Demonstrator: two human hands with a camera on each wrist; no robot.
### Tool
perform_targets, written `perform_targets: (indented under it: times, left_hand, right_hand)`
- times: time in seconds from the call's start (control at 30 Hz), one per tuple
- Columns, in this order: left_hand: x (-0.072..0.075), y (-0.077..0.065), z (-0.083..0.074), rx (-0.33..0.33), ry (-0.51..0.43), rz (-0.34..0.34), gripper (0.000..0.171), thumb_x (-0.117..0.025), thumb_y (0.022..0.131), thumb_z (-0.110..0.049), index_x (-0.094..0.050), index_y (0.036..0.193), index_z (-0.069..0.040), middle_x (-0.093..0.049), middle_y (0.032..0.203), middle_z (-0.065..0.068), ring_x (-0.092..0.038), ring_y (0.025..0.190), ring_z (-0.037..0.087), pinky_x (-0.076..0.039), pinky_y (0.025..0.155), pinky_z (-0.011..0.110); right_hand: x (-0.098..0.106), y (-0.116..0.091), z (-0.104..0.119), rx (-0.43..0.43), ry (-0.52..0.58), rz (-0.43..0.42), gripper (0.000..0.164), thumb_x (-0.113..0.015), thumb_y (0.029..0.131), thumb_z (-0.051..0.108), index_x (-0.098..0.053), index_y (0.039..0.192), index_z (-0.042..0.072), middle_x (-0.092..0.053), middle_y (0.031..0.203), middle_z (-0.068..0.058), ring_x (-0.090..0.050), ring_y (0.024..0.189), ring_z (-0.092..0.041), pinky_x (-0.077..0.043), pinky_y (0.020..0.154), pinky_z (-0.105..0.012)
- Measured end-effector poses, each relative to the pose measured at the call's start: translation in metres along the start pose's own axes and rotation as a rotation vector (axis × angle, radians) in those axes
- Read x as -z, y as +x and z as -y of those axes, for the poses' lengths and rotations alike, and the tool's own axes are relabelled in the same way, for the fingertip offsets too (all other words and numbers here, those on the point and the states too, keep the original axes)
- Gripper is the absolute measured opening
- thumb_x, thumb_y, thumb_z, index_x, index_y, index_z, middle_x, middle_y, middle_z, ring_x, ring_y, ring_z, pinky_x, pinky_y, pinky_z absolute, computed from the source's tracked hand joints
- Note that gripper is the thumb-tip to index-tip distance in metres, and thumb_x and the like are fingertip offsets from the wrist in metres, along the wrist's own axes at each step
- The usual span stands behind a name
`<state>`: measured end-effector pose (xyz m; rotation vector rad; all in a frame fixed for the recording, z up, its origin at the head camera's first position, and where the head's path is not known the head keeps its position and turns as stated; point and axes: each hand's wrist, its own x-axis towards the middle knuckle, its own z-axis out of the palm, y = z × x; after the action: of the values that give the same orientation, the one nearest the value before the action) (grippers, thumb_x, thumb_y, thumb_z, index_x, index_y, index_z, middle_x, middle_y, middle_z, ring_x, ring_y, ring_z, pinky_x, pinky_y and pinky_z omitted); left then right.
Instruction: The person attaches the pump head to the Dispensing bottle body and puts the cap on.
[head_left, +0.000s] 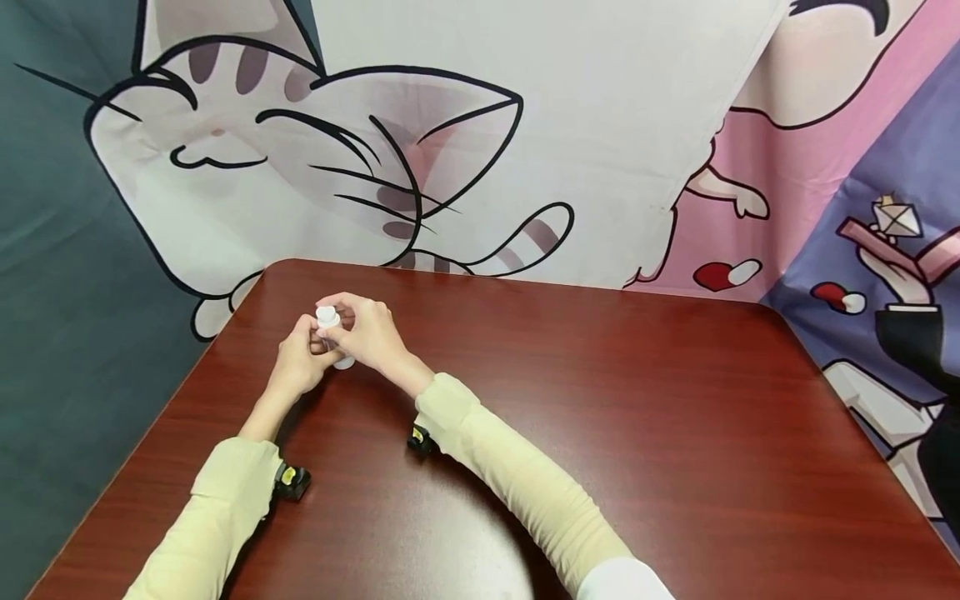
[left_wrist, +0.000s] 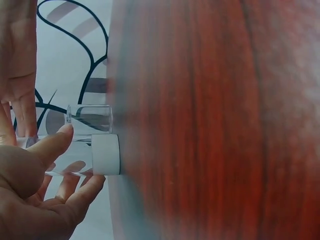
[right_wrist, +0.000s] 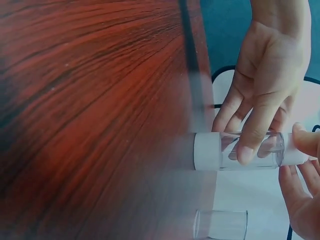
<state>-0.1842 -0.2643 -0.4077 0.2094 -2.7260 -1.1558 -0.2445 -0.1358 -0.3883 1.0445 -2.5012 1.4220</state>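
Observation:
A small clear bottle (right_wrist: 267, 159) with a white base (right_wrist: 206, 152) and a white top (head_left: 327, 317) stands upright near the table's far left corner. My left hand (head_left: 297, 363) grips its clear body, thumb on one side and fingers on the other. From the other side my right hand (head_left: 375, 335) pinches the white top between thumb and fingers. Beside the bottle stands a clear, hollow cylinder like a cap or small cup (left_wrist: 94, 118), touched by neither hand as far as the right wrist view shows. I cannot make that cylinder out in the head view.
The brown wooden table (head_left: 637, 433) reaches far to the right of the hands. Behind it hangs a cloth (head_left: 600, 125) printed with a cartoon cat. Black wrist cameras (head_left: 292, 482) sit on both sleeves. A dark shape (head_left: 941, 462) is at the right edge.

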Motion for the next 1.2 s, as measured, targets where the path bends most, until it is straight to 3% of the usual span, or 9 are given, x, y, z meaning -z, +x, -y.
perform_targets:
  times: [0.1,0.33,0.73,1.2]
  left_hand:
    - [-0.001,0.0,0.0,-0.002,-0.004,0.002,0.038,-0.072,0.084,-0.012,-0.044,0.105,0.001,-0.065,0.109,0.027,-0.065,0.099,0.038,-0.049,0.087,0.047]
    - [0.001,-0.001,-0.001,0.008,-0.011,0.006,0.037,-0.072,0.084,-0.011,-0.043,0.103,0.002,-0.064,0.113,0.03,-0.065,0.103,0.041,-0.049,0.09,0.05]
    - [0.0,0.001,0.0,0.016,0.011,-0.009,0.036,-0.072,0.084,-0.011,-0.043,0.102,0.001,-0.065,0.107,0.03,-0.064,0.1,0.041,-0.046,0.089,0.051]
    - [0.001,0.002,-0.001,0.026,0.031,-0.002,0.036,-0.071,0.083,-0.012,-0.043,0.102,0.001,-0.066,0.104,0.029,-0.062,0.099,0.041,-0.044,0.087,0.052]
  right_hand:
    - [-0.002,-0.001,0.0,-0.003,-0.025,-0.03,0.033,-0.079,0.079,0.015,-0.069,0.11,0.015,-0.075,0.099,-0.002,-0.07,0.083,-0.003,-0.053,0.074,-0.013]
    - [-0.005,-0.001,0.003,-0.022,-0.07,-0.077,0.033,-0.082,0.077,0.022,-0.071,0.108,0.017,-0.076,0.095,0.002,-0.07,0.081,0.0,-0.045,0.07,-0.003]
    - [-0.01,-0.003,0.007,-0.045,-0.114,-0.144,0.028,-0.078,0.079,0.019,-0.071,0.106,0.018,-0.076,0.096,0.004,-0.07,0.081,0.0,-0.044,0.076,-0.006]
    - [-0.009,-0.003,0.01,-0.069,-0.135,-0.143,0.028,-0.079,0.079,0.019,-0.071,0.106,0.018,-0.075,0.095,0.003,-0.07,0.082,-0.002,-0.045,0.073,-0.006]
